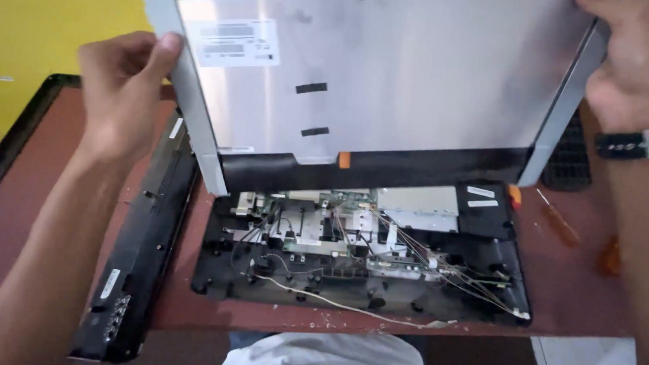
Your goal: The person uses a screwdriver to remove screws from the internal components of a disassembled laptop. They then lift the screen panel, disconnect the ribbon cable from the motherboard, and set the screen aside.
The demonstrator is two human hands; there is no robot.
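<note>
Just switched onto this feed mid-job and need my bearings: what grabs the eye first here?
The big silver display panel, tilted up across the top of the view, with the left hand on its left edge and the right hand on its right edge. Below it lies the open black chassis, its circuit boards and thin loose wires exposed, on the reddish table. A detached black cover lies to the left.

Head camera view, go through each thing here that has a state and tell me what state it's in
Display panel: lifted and tilted up, metal back facing the camera, held at both side edges.
Left hand: gripping the panel's left edge.
Right hand: gripping the panel's upper right edge.
Computer chassis: open, boards and wires exposed.
Black cover: detached, lying left of the chassis.
Screwdriver: lying unused on the table.
</note>
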